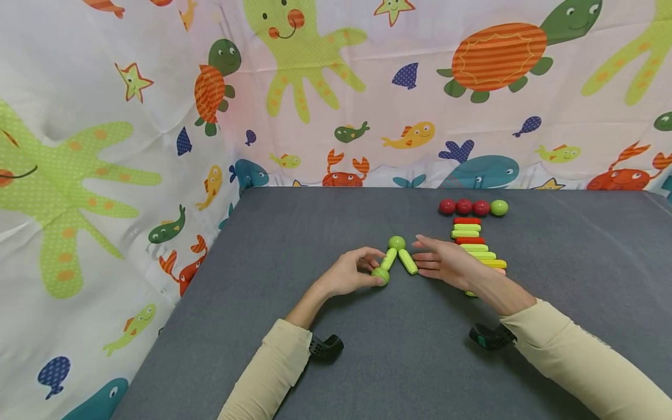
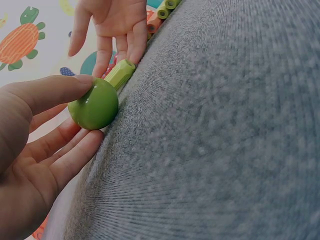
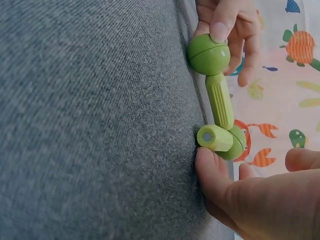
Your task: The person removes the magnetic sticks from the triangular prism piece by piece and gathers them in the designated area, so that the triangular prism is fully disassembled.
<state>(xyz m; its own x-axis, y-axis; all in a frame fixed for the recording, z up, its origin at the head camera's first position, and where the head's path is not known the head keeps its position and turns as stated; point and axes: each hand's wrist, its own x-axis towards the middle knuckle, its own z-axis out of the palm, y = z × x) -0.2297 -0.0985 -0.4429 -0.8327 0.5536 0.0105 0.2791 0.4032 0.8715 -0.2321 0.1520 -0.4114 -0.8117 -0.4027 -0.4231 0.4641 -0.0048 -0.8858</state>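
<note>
On the coarse grey felt table (image 1: 551,326), the left hand (image 1: 346,275) pinches a glossy green ball (image 1: 380,276) between thumb and fingers at the near end of a ribbed green stick (image 1: 389,258), while the right hand (image 1: 446,263), fingers straight, touches a second stick (image 1: 408,261) leaning from the far ball (image 1: 396,242).

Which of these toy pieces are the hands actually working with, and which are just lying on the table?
In hand:
- near green ball, held by the left hand
- green rod joining it to the far green ball
- second green rod, touched by the right hand

Lying about:
- row of three red balls and one green
- stack of spare rods
</note>
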